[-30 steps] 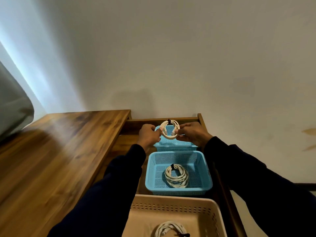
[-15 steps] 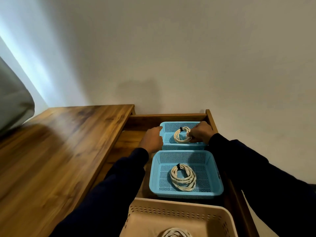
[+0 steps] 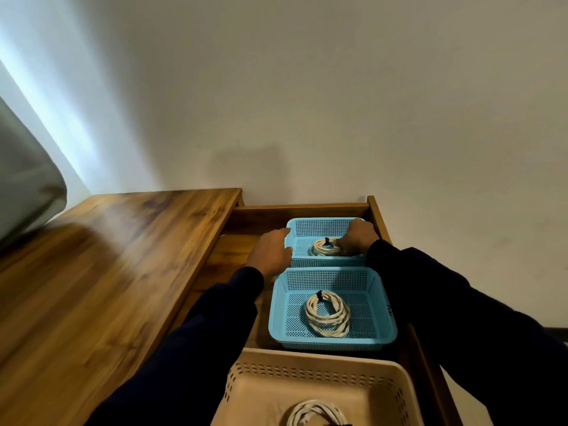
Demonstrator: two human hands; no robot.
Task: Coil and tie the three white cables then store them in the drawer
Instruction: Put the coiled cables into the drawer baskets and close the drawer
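Observation:
The open wooden drawer (image 3: 302, 209) holds three baskets in a row. In the far blue basket (image 3: 316, 224) lies a coiled white cable (image 3: 324, 249) with a black tie, and my right hand (image 3: 358, 238) holds its right side on the basket floor. My left hand (image 3: 272, 252) rests against that basket's left rim, fingers loosely curled, holding nothing. A second tied coil (image 3: 327, 315) lies in the middle blue basket (image 3: 332, 275). The third coil (image 3: 316, 413) sits in the near beige basket (image 3: 313, 364), partly cut off by the frame's bottom edge.
A wooden tabletop (image 3: 107, 272) stretches to the left of the drawer. A grey cushion or chair back (image 3: 24, 186) stands at the far left. A plain wall rises behind the drawer.
Both hands held the small coil up above the far basket a second ago. My right hand has lowered it into the basket, and my left hand has let go and moved to the rim.

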